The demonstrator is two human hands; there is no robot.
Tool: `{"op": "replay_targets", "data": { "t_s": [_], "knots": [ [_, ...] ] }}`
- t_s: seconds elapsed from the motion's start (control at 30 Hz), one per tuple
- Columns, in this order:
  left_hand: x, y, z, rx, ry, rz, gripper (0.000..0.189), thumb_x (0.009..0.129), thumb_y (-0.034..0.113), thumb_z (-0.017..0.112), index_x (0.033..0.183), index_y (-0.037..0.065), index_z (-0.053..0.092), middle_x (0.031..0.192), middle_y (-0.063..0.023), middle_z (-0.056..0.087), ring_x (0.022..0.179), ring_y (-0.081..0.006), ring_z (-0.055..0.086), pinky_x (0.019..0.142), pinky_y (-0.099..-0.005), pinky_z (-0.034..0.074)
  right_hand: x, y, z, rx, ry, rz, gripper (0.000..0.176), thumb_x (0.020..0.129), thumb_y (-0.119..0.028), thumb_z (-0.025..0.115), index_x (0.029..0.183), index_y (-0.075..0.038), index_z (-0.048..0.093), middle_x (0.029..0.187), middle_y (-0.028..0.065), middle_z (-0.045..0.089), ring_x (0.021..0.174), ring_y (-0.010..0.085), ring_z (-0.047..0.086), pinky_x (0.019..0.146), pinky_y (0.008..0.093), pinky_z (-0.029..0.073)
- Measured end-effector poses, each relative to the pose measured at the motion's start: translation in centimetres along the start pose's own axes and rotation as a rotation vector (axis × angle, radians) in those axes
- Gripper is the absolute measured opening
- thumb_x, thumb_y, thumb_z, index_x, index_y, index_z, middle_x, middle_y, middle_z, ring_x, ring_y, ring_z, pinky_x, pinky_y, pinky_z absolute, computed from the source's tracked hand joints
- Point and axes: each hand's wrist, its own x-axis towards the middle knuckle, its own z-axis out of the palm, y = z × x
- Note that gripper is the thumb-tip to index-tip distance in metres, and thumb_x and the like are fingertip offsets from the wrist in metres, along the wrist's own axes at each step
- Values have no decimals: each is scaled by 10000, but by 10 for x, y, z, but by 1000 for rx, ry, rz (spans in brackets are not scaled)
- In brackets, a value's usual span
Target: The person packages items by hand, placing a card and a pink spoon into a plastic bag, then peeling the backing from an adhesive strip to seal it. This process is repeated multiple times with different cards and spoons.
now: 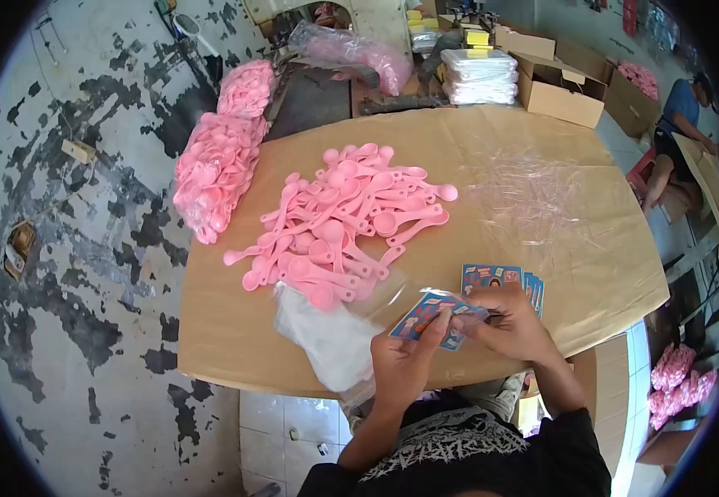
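Note:
A blue printed card (420,312) is pinched between the thumb and fingers of my left hand (403,358). My right hand (510,321) closes on the card's right end, where shiny clear film shows around it. Behind my right hand lies a fanned stack of similar blue cards (482,271), partly covered by it. To the left of my left hand is a pile of clear plastic bags (326,344). Pink plastic measuring spoons (351,199) are heaped beyond these bags, handles pointing many ways.
Brown paper covers the table (235,348). Crumpled clear film strips (533,199) lie at its right. Bags of pink spoons (218,170) line the left edge. Cardboard boxes (558,91) and stacked clear packs (480,76) stand behind. Another person (682,124) sits at far right.

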Motion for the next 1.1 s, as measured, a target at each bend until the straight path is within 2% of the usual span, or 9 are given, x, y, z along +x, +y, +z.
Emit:
{"op": "replay_targets", "data": {
  "t_s": [0.17, 0.4, 0.5, 0.53, 0.67, 0.8, 0.9, 0.97, 1.1],
  "knots": [
    [1, -15, -2, -203, 18, -94, 289, 949, 45, 560, 1196, -103, 557, 1162, -157, 636, 1023, -177, 623, 936, -324, 473, -4, 12, 1, -1, -3, -81, 227, 856, -66, 694, 1078, -22, 689, 758, 42, 696, 634, 32, 512, 541, 230, 411],
    [1, -10, 12, 93, -150, 220, 524, 948, 138, 603, 1375, -66, 379, 1481, -200, 356, 1301, -236, 430, 1088, -393, 337, -6, 19, 14, 272, 35, 36, 206, 873, -49, 670, 1069, 12, 676, 861, 59, 700, 717, 52, 552, 596, 242, 440],
    [-3, -11, 5, -563, -133, 176, 497, 978, 177, 538, 1384, -51, 362, 1467, -226, 364, 1352, -292, 378, 1116, -438, 296, -1, 4, 13, 227, 29, 44, 192, 875, -58, 674, 1056, 4, 666, 835, 34, 679, 741, 50, 572, 623, 247, 465],
    [-7, -20, -1, -561, -121, 205, 509, 985, 193, 490, 1420, -2, 309, 1461, -277, 348, 1342, -362, 394, 1106, -485, 328, 4, -8, 19, 301, 53, 39, 180, 870, -74, 687, 1034, -4, 661, 813, 23, 667, 742, 46, 571, 623, 246, 465],
    [-4, -14, -2, -139, -222, 332, 588, 953, 254, 569, 1422, 18, 304, 1464, -256, 353, 1326, -341, 412, 1086, -464, 351, 2, 4, 13, 398, -120, 113, 150, 869, -138, 708, 934, -26, 633, 743, 5, 621, 650, 63, 561, 577, 240, 442],
    [-20, -28, -24, -83, -251, 397, 708, 881, 304, 674, 1429, 73, 289, 1444, -162, 413, 1277, -324, 462, 1043, -479, 374, 26, -21, 0, -32, -457, -194, 136, 901, -152, 647, 875, -19, 633, 726, 63, 633, 590, 133, 593, 574, 283, 473],
    [-14, -2, -48, -299, -61, 734, 642, 885, 268, 643, 1399, 72, 311, 1409, -92, 474, 1287, -389, 442, 1077, -574, 310, 64, -44, -9, -325, -357, -152, 156, 900, -188, 614, 868, -38, 645, 769, 117, 643, 662, 210, 635, 621, 352, 497],
    [-13, 28, -53, -249, 163, 780, 584, 897, 215, 612, 1384, 69, 324, 1396, -113, 484, 1306, -425, 418, 1103, -580, 286, 103, -7, -18, -839, -231, -410, 145, 858, -163, 643, 969, -86, 693, 838, 121, 666, 791, 266, 654, 677, 381, 509],
    [-3, 39, -61, -200, 183, 616, 538, 892, 150, 587, 1368, 67, 350, 1411, -165, 459, 1322, -441, 398, 1120, -575, 275, 140, 56, -20, -1105, -364, -252, 229, 829, -169, 660, 1051, -116, 680, 882, 113, 654, 881, 315, 633, 768, 426, 502]
  ]
}}
